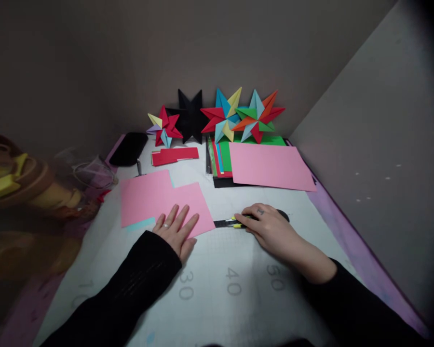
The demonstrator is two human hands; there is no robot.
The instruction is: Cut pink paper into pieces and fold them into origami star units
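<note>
My left hand (177, 233) lies flat, fingers spread, on a square of pink paper (193, 195) in the middle of the mat. A second pink sheet (144, 195) sits to its left, with light blue paper (141, 225) showing under its lower edge. My right hand (269, 229) is closed over a pair of black and yellow scissors (224, 223) lying on the mat. Their dark blades point left and reach the corner of the pink square. Much of the handles is hidden under my fingers.
Several folded paper stars (226, 115) lean on the back wall. A large pink sheet (273, 166) tops a stack of coloured paper (224, 156). Red strips (175, 155), a black phone-like object (129, 148) and clear glasses (94, 173) lie at the back left of the numbered mat (253, 313).
</note>
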